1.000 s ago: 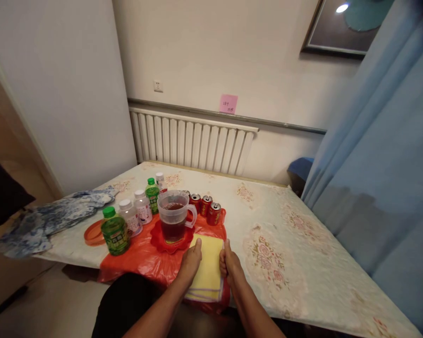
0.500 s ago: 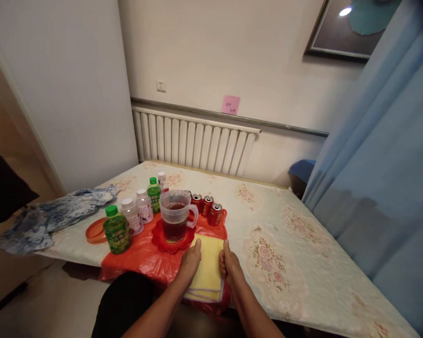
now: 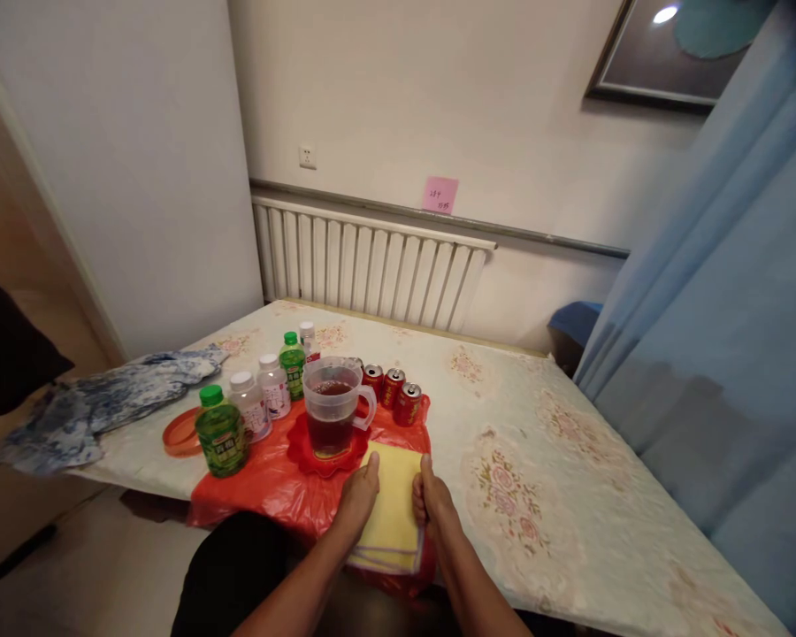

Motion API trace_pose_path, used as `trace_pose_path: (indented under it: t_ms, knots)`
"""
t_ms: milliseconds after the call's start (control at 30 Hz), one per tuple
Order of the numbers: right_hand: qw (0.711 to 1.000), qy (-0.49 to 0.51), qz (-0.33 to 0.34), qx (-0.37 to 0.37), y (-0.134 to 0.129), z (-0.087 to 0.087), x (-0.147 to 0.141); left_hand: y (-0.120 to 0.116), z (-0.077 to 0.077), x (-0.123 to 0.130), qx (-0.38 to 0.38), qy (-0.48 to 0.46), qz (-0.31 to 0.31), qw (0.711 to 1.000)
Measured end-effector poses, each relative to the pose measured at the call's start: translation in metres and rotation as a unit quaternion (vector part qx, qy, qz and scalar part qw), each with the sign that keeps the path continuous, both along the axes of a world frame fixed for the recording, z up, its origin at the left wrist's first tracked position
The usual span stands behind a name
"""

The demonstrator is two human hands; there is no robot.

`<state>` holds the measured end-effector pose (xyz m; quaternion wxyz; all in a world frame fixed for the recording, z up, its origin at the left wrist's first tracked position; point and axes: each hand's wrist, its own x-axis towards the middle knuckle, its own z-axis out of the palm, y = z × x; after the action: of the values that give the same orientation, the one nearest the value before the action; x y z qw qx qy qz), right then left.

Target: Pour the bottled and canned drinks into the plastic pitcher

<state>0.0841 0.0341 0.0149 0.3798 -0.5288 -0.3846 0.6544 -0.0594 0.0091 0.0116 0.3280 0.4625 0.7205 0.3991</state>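
Observation:
A folded yellow cloth [image 3: 393, 504] with a pale edge lies at the front of a red plastic sheet [image 3: 265, 487]. My left hand [image 3: 360, 491] grips its left side, thumb on top. At its right side my right hand [image 3: 431, 495] is closed on the edge, thumb up and fingers curled. Just behind the cloth, a clear pitcher [image 3: 332, 411] of dark liquid stands on a red scalloped dish [image 3: 298, 447]. Red cans [image 3: 407, 405] stand behind it to the right. To the left are green-capped bottles [image 3: 221, 438] and white-capped bottles [image 3: 250, 409].
The floral-covered table [image 3: 610, 504] stretches right to a blue curtain [image 3: 696, 336]. An orange ring [image 3: 180, 433] and a blue-white cloth [image 3: 119, 398] lie at the left. Behind the table is a radiator [image 3: 371, 265]. A dark-clothed knee [image 3: 232, 575] is below the front edge.
The view has shifted slightly, moving the scene a little to the right. Both hands keep their hold on the yellow cloth.

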Motion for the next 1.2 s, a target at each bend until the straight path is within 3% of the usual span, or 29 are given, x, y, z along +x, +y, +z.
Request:
trace_pose_path:
  t_ms: [467, 667, 800, 933, 1067, 1200]
  knots:
    - [0.999, -0.035, 0.009, 0.008, 0.012, -0.007, -0.008, 0.007, -0.012, -0.005, -0.008, 0.0, -0.001, 1.0]
    - [0.993, -0.073, 0.043, 0.076, 0.025, -0.015, -0.009, 0.015, -0.022, -0.008, 0.013, -0.015, -0.029, 0.999]
    - [0.983, -0.114, 0.038, 0.136, 0.046, -0.013, -0.005, 0.022, -0.016, -0.009, 0.036, -0.046, -0.1, 0.993]
    - [0.963, -0.169, -0.05, 0.202, 0.079, -0.004, -0.003, 0.026, -0.013, -0.014, 0.045, -0.098, -0.21, 0.972]
    - [0.932, -0.224, -0.128, 0.254, 0.114, 0.006, -0.008, 0.029, -0.031, -0.025, 0.026, -0.219, -0.314, 0.923]
    - [0.902, -0.281, -0.15, 0.291, 0.144, 0.01, -0.02, 0.032, -0.046, -0.039, 0.044, -0.333, -0.329, 0.883]
